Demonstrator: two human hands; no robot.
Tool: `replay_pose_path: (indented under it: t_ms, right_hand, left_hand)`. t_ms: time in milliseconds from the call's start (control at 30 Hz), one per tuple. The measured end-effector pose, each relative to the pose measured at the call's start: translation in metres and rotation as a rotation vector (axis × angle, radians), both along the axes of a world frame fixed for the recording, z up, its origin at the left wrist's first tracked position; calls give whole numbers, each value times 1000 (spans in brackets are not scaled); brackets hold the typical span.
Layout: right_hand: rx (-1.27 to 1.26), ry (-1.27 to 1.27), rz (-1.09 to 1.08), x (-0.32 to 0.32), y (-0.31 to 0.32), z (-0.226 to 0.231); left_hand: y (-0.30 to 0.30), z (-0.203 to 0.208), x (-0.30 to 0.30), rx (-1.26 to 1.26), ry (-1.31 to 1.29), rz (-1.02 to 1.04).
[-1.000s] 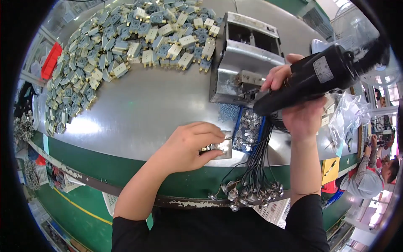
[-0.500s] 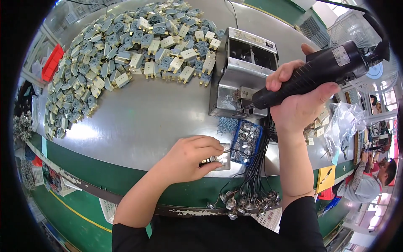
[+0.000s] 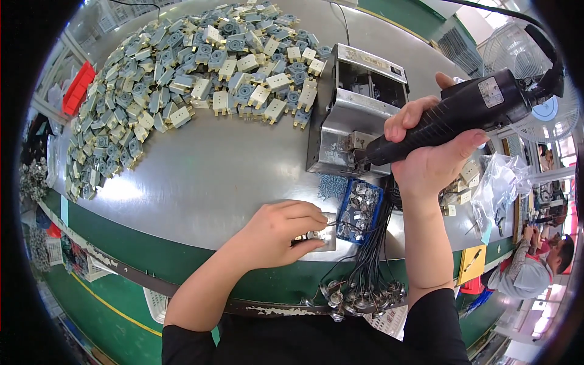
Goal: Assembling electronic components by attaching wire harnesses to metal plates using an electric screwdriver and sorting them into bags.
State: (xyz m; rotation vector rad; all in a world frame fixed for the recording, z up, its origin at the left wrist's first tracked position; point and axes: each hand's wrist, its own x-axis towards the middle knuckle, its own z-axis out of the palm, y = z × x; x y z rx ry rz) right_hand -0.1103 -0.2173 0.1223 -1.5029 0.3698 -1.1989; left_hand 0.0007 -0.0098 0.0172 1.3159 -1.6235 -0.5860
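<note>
My right hand [image 3: 426, 169] is wrapped round a black electric screwdriver [image 3: 456, 115], thumb and fingers along its body. Its narrow end points left, against the front of a metal screw feeder [image 3: 342, 125]; the bit's exact contact is hard to see. My left hand [image 3: 283, 232] rests low over a small metal plate [image 3: 330, 238] near the table's front edge. Between its thumb and bent fingers shows a small silver part [image 3: 313, 236], mostly covered by the hand. A black wire runs from there to the right.
A blue tray [image 3: 381, 204] of small metal pieces stands beside loose screws [image 3: 332, 186]. Black cables [image 3: 376, 261] with round metal ends hang over the front edge. Grey and cream plug housings [image 3: 201, 85] are heaped at back left. A co-worker [image 3: 523, 274] sits at far right.
The whole view has shifted slightly. Both hands keep their grips, and the screwdriver's end stays at the feeder, with its body tilted a little differently.
</note>
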Motion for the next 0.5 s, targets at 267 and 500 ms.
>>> replay_pose_path:
  t_ms: [267, 500]
  right_hand:
    - [-16, 4, 34, -3, 4, -3]
    - [-23, 92, 80, -5, 19, 4]
  left_hand:
    - [1, -1, -1, -1, 7, -4]
    - [3, -4, -1, -17, 17, 4]
